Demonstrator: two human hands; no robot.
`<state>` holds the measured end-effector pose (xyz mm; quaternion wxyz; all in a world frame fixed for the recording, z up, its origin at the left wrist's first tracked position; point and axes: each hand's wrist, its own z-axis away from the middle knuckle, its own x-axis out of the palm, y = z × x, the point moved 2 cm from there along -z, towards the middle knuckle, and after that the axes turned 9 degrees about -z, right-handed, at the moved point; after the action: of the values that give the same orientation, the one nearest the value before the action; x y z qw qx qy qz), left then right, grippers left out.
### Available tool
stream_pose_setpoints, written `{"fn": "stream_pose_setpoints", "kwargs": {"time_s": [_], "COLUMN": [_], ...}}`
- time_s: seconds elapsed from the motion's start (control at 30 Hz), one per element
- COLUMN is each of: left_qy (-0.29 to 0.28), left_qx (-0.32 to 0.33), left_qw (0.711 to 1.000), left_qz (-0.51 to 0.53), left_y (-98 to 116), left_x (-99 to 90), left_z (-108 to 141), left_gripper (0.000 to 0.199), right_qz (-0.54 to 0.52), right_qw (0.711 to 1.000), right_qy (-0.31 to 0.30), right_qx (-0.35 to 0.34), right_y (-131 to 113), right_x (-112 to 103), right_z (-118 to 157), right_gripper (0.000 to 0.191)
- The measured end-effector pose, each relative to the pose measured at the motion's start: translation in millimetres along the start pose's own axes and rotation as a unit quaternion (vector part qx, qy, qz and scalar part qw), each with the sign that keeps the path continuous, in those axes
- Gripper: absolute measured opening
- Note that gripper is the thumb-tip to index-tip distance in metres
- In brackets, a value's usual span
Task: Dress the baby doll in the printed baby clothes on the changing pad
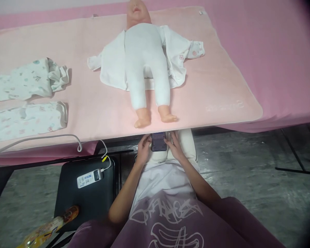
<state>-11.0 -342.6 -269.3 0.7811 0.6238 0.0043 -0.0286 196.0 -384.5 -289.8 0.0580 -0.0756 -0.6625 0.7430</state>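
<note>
In the head view, a dark smartphone (159, 143) with a lit screen rests low over my lap, just below the table's edge. My left hand (144, 148) is curled round its left side. On the other side, my right hand (174, 144) grips the phone, thumb at the screen's edge. Above them on the table lies a baby doll (147, 51) on its back, feet toward me. Its body and legs are white. A white baby top (113, 65) is spread open beneath the doll, both sleeves stretched outward.
A pink blanket (217, 89) covers the table. Folded printed baby clothes (28, 82) lie at the left. Beside me, a black stool (74, 206) bears a white device (89, 178) with a cable (67, 136) running up to the table. A yellow-wrapped bottle (49, 230) is at lower left.
</note>
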Motion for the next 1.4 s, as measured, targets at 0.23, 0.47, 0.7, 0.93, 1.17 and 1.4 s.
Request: {"fn": "stream_pose_setpoints", "kwargs": {"time_s": [0.23,0.47,0.7,0.93,1.17,1.4], "left_qy": [0.016,-0.024,-0.087,-0.008,0.006,-0.046], "left_qx": [-0.002,-0.011,0.023,-0.007,-0.005,0.008], "left_qw": [1.0,1.0,0.996,1.0,1.0,0.999], "left_qz": [-0.005,0.007,0.005,0.005,-0.004,0.003], "left_y": [5,-5,-16,-3,3,-4], "left_x": [6.2,-3.3,-4.1,-0.6,6.2,1.4], "left_z": [1,2,1,0,1,2], "left_gripper": [0.064,0.072,0.087,0.061,0.066,0.078], "right_qz": [0.014,0.036,0.001,-0.011,-0.002,0.036], "right_qw": [1.0,0.999,0.999,0.999,1.0,0.999], "right_qy": [-0.007,-0.023,-0.037,-0.035,-0.024,0.008], "right_qx": [-0.013,-0.011,0.008,0.011,0.008,-0.02], "right_y": [-2,7,6,5,5,-5], "right_x": [-1,-2,-6,-5,-4,7], "right_z": [-1,2,2,1,1,2], "right_gripper": [0.063,0.081,0.073,0.071,0.071,0.079]}}
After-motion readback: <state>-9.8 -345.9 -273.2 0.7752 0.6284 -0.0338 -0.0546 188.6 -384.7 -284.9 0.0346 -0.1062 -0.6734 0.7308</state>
